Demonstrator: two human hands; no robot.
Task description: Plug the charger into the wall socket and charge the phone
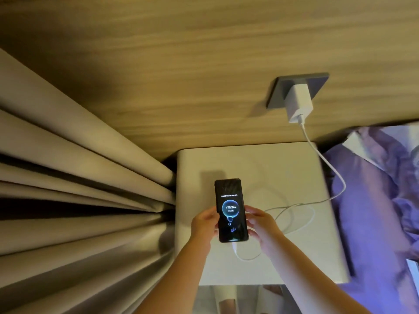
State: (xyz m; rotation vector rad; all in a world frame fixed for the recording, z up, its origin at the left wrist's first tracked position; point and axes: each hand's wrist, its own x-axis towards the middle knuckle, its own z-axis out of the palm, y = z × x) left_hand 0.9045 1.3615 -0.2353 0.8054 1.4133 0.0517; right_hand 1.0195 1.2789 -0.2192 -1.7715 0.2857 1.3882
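A black phone (230, 200) is held just above the white bedside table (249, 164), its screen lit with a charging animation reading 75.94%. My left hand (203, 225) grips its left edge and my right hand (263, 225) grips its right edge. A white cable (326, 164) runs from the phone's bottom end, loops over the tabletop and rises to the white charger (299, 102). The charger sits plugged into the grey wall socket (278, 91) on the wood-panelled wall.
Beige curtains (79, 189) hang in folds at the left, touching the table's side. A bed with purple bedding (374, 200) lies at the right of the table. The cable's slack lies on the table's right half.
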